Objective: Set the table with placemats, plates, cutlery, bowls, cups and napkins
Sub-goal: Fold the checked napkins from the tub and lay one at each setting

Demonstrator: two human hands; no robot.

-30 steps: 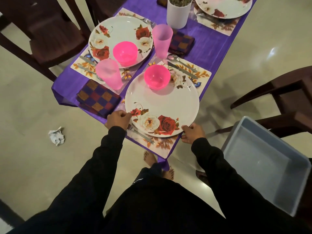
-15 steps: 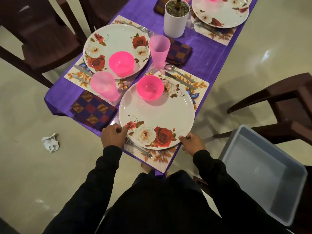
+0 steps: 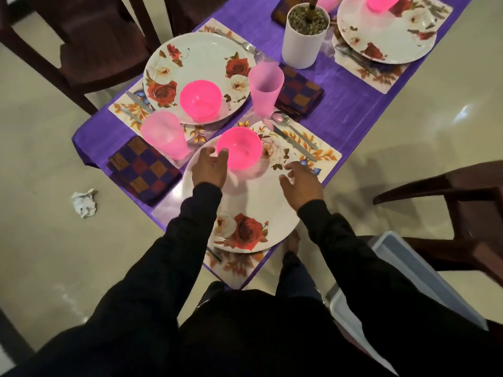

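**Both hands hovered over the near plate, on either side of the pink bowl**

Right at the table's near corner, the near plate lay on its placemat, with a red rose printed by its near rim. The pink bowl sat at the plate's far edge. The left hand was above the plate with fingers spread and loose, its fingertips just beside the bowl's left side; motion blur made it hard to say whether they touched it. The right hand hung over the plate's right part, fingers relaxed and holding nothing.

A knife and a spoon lay on the placemat to the right of the bowl. A pale pink cup stood to the left of the plate, next to a checked napkin. A second plate behind it carried another pink bowl, with a second cup and napkin beside it. Farther back stood a white pot and a third plate. All rested on a purple cloth. A grey tub sat at lower right, and crumpled paper lay on the floor.
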